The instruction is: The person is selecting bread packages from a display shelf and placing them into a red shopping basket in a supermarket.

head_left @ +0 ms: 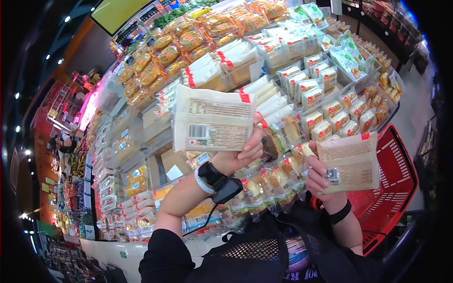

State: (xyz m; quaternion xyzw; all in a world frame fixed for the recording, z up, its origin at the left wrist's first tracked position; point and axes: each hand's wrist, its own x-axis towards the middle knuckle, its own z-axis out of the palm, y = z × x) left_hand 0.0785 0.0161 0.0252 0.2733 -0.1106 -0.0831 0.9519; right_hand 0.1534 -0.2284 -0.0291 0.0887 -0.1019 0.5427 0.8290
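Note:
My left hand (243, 153) grips a flat, pale packet (214, 120) by its right edge. The packet's printed back with a barcode faces up, and a red mark sits at its top right corner. On the right, my right hand (318, 177) holds a similar, smaller-looking packet (351, 160), also with printed text, a barcode and a red mark at the top. Both packets are raised above the display of wrapped breads, apart from each other. Behind them lie rows of similar white packets with red marks (271, 99).
A red shopping basket (394, 174) stands at the right, beside my right forearm. Small wrapped cakes (339, 115) fill bins ahead, and orange-wrapped breads (191, 41) lie farther back. A person (66, 144) stands at the far left. Bagged breads (264, 186) line the near edge.

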